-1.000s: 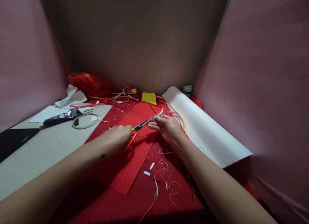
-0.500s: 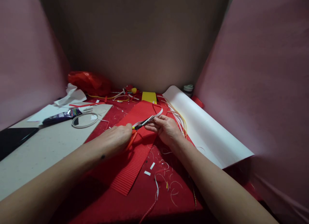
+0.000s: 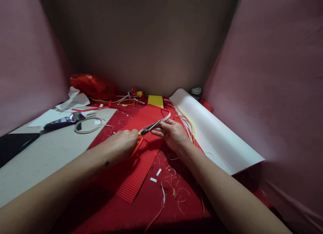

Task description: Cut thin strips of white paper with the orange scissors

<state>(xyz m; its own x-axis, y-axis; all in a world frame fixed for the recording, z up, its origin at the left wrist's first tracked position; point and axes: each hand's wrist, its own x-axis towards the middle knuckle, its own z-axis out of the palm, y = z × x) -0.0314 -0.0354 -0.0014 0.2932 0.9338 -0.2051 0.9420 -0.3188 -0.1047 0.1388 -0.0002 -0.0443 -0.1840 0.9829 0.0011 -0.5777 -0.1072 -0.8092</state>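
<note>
My left hand point(image 3: 125, 142) is closed around the orange handles of a pair of scissors point(image 3: 148, 129), whose dark blades point up and right toward my other hand. The thumb and fingertips of my right hand point(image 3: 175, 133) pinch a narrow white strip point(image 3: 166, 117) close to the blade tips. This strip curves up and back in a loop, and a pale part of it shows behind the blades. Under both hands lies a red corrugated sheet point(image 3: 131, 180). The fingers inside the scissor handles are mostly hidden.
A rolled white sheet point(image 3: 212, 133) lies at right beside yellow and white strips point(image 3: 188, 121). On the pale board point(image 3: 50, 166) are a dark tube point(image 3: 64, 121), a coil point(image 3: 88, 125) and a black flat object point(image 3: 17, 146). A red bag point(image 3: 93, 86) sits behind. Scraps dot the red cloth point(image 3: 181, 210).
The scissor blades look closer together than half a second ago. Both hands keep almost the same place, and the whole view has shifted very slightly.
</note>
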